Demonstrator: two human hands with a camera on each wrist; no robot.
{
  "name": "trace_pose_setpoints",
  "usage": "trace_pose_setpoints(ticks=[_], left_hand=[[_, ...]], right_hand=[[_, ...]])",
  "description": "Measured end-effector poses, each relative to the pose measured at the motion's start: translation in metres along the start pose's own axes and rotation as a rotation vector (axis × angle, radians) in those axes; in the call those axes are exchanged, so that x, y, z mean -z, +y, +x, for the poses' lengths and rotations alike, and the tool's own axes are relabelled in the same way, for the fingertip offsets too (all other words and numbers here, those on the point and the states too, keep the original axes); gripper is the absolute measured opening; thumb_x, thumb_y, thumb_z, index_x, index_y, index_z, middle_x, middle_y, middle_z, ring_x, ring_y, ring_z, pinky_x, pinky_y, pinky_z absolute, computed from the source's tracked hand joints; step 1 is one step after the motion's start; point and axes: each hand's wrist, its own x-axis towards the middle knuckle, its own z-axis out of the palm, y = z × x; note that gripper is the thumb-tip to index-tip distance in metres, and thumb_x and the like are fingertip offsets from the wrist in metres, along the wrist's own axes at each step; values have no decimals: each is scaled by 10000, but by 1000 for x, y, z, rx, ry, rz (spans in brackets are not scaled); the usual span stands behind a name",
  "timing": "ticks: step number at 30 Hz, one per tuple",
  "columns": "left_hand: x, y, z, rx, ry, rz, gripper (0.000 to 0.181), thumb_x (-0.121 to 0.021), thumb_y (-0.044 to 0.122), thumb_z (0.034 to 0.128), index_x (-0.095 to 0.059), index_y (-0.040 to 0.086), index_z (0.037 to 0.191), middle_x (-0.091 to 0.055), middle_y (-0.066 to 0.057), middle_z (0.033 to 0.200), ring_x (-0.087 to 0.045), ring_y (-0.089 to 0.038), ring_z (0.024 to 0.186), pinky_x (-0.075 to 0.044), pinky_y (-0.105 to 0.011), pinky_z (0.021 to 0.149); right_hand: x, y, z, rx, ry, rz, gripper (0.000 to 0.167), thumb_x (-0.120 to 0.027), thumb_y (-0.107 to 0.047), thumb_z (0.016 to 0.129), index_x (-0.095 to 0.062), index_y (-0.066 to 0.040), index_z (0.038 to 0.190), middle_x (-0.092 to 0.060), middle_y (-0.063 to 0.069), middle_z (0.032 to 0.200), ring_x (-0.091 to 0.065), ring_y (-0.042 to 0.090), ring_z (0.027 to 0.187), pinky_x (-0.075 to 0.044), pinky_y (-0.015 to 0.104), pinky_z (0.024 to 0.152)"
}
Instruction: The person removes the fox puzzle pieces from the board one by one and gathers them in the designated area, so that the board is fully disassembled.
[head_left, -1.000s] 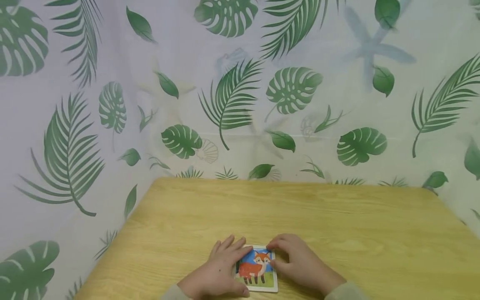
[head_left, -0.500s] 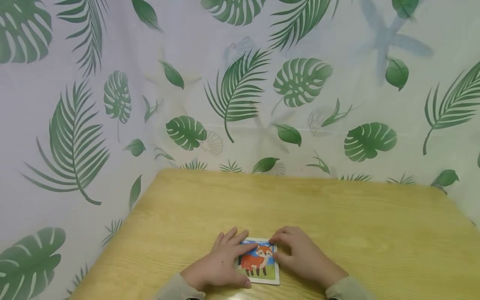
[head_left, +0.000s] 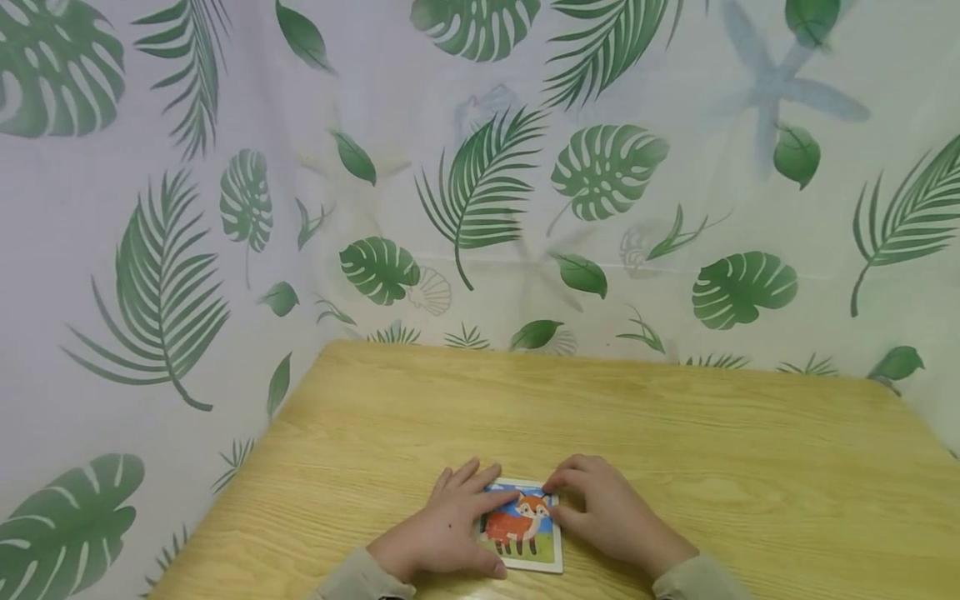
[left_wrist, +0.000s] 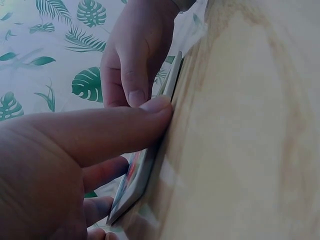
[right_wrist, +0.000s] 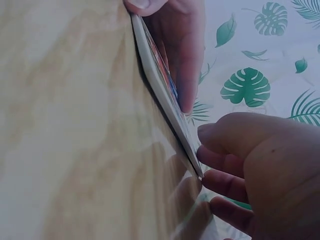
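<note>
A small square board (head_left: 536, 546) with a white frame and a fox picture lies flat on the table. My left hand (head_left: 452, 527) rests over its left side, fingers spread and nearly straight. The left index finger reaches onto the picture, and in the left wrist view the thumb (left_wrist: 145, 112) touches the near edge. At the upper right corner my right hand (head_left: 603, 512) bends round the edge, its index finger at the corner and thumb lower on the right side. The right wrist view shows the board's pale rim (right_wrist: 160, 85) meeting the right fingertips (right_wrist: 212, 177).
The yellow wood-grain table (head_left: 450, 400) stretches away behind the board and to both sides. Leaf-patterned white sheeting (head_left: 375, 200) hangs along its back and left edges. Light sleeves (head_left: 367, 579) cover both wrists at the bottom of the head view.
The head view has shifted slightly, moving the whole scene a little to the right. Both hands keep nearly the same place on the fox board.
</note>
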Motion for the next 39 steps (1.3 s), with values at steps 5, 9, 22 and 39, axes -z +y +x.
trace_pose_setpoints(ticks=[5,9,22,39], left_hand=[[2,3,-2,2,5,-5,909,-832,563,745,-470,294,1533,-253,-65,1656,-95,-373,1528,-46,-657,1171],[-1,3,-2,8,-1,-11,907,-842,557,739,-478,296,1528,-265,-67,1652,-108,-383,1523,-61,-669,1165],[-1,1,0,3,7,-4,872,-845,542,746,-497,317,1513,-274,-62,1649,-119,-378,1523,-70,-668,1165],[1,6,-1,11,5,0,838,-840,543,744,-516,360,1494,-269,-70,1650,-114,-383,1522,-57,-655,1173]], right_hand=[[2,-8,1,-50,-15,-18,127,-744,-281,919,-776,-244,1036,-605,-93,1140,-544,209,1143,-445,536,1021],[0,-12,2,-90,-38,-32,94,-753,-292,912,-785,-251,990,-600,-100,1120,-541,201,1112,-465,529,997],[-11,-22,13,-110,41,-101,193,-839,-318,839,-666,-235,862,-564,-110,947,-504,136,902,-470,410,845],[-3,-28,4,-114,21,-196,185,-828,-342,839,-793,-218,971,-597,-111,993,-522,128,920,-518,392,788]])
